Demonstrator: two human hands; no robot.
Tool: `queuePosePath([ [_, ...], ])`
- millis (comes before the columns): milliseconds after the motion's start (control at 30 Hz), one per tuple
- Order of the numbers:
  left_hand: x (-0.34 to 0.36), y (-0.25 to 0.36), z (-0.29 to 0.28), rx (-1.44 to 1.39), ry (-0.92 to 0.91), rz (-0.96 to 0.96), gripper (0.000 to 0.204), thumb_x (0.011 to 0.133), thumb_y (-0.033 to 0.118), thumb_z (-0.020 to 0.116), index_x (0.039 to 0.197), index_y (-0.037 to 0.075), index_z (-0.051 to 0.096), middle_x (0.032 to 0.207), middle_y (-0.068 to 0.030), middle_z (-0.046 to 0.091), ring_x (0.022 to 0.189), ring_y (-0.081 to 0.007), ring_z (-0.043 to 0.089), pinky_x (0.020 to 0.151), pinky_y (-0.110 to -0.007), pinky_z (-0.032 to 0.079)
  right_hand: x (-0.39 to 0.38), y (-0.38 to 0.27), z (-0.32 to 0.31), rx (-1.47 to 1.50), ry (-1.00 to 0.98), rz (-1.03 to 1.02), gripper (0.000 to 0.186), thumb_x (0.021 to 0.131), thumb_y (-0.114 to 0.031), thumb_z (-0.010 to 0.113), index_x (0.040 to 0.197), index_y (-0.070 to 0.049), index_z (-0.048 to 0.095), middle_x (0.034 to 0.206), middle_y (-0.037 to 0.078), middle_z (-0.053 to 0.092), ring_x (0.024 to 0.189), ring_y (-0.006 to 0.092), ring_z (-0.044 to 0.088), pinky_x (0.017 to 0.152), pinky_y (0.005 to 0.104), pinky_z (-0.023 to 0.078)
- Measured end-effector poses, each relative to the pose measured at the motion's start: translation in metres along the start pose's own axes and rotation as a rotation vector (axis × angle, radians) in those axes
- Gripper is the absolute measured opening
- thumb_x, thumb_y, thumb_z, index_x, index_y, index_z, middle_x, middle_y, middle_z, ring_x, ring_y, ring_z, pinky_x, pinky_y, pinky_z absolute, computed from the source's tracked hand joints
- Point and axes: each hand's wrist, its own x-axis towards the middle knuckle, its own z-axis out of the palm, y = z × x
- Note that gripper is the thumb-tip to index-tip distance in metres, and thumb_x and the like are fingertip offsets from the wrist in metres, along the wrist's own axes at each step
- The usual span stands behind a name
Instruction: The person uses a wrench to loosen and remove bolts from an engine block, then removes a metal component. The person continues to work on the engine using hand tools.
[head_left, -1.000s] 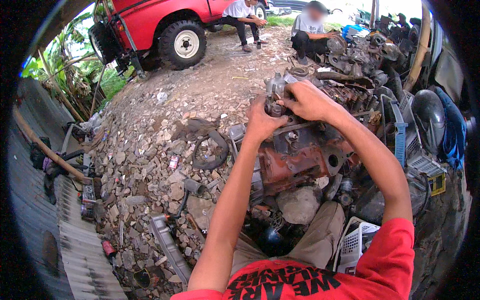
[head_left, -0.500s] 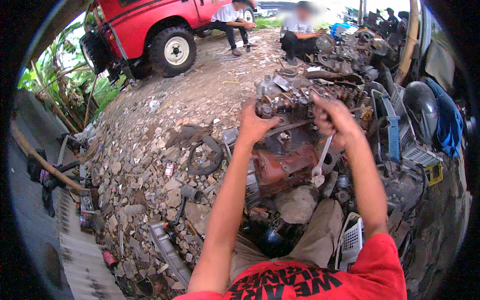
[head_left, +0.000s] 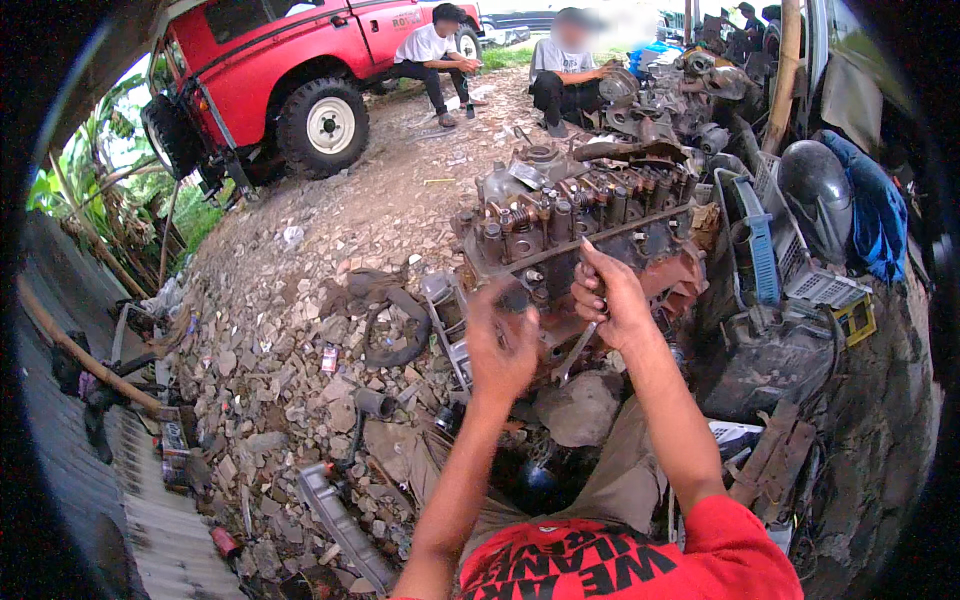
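Your right hand (head_left: 618, 300) is closed on a wrench (head_left: 578, 350), its free end angled down toward the near stone (head_left: 580, 408). Your left hand (head_left: 503, 350) is blurred, thumb and fingers parted, well apart from the right. The engine (head_left: 625, 226) sits just beyond both hands, valve gear (head_left: 565, 212) exposed on top; contact with your right fingertips cannot be told. A hose (head_left: 395, 357) lies on rubble (head_left: 270, 320) to its left; a blue crate (head_left: 762, 250) stands to its right.
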Motion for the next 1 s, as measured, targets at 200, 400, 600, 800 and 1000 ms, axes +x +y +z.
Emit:
queuePosePath([
  [200, -0.049, 0.015, 0.006, -0.373, -0.455, -0.545, 0.024, 0.098, 0.02, 0.064, 0.101, -0.004, 0.07, 0.078, -0.0041, 0.066, 0.076, -0.0123, 0.058, 0.074, -0.028, 0.048, -0.002, 0.018, 0.011, 0.072, -0.051, -0.088, 0.035, 0.102, -0.039, 0.056, 0.085, -0.009, 0.051, 0.071, -0.003, 0.045, 0.054, 0.007, 0.039, 0.046, 0.0221, 0.031],
  [400, -0.047, 0.01, 0.013, -0.195, -0.073, -0.449, 0.022, 0.097, 0.019, 0.064, 0.103, -0.001, 0.072, 0.078, -0.0042, 0.07, 0.066, -0.0115, 0.059, 0.062, -0.029, 0.047, -0.017, 0.067, 0.004, -0.69, 0.115, -0.414, 0.03, 0.102, -0.024, 0.057, 0.116, 0.002, 0.062, 0.095, 0.004, 0.067, 0.076, 0.0089, 0.059, 0.07, 0.0251, 0.05],
  [600, -0.031, 0.019, 0.009, -0.002, -0.159, -0.24, 0.02, 0.091, 0.014, 0.07, 0.104, -0.001, 0.073, 0.091, -0.0153, 0.075, 0.079, -0.0197, 0.071, 0.072, -0.032, 0.054, -0.016, 0.063, 0.001, -0.786, 0.072, -0.417, 0.023, 0.103, -0.015, 0.052, 0.108, 0.005, 0.064, 0.085, 0.001, 0.064, 0.073, 0.0074, 0.054, 0.065, 0.0255, 0.044],
  [800, 0.068, -0.006, 0.001, 0.202, 0.106, 0.262, 0.021, 0.083, 0.011, 0.071, 0.102, 0.004, 0.069, 0.103, -0.0145, 0.068, 0.098, -0.0337, 0.064, 0.09, -0.044, 0.049, 0.016, 0.021, -0.006, -1.14, 0.194, -0.694, 0.029, 0.1, -0.016, 0.053, 0.119, 0.003, 0.063, 0.087, 0.023, 0.068, 0.089, 0.0377, 0.068, 0.081, 0.0438, 0.051],
  [1000, 0.091, -0.041, 0.032, 0.387, 0.1, 0.308, 0.046, 0.078, 0.015, 0.075, 0.118, 0.005, 0.054, 0.128, -0.0184, 0.052, 0.122, -0.0386, 0.049, 0.104, -0.05, 0.035, 0.064, -0.005, 0.043, -1.536, 0.011, -0.705, 0.025, 0.093, -0.016, 0.056, 0.108, 0.004, 0.064, 0.093, 0.027, 0.067, 0.094, 0.0472, 0.065, 0.082, 0.0544, 0.052],
])
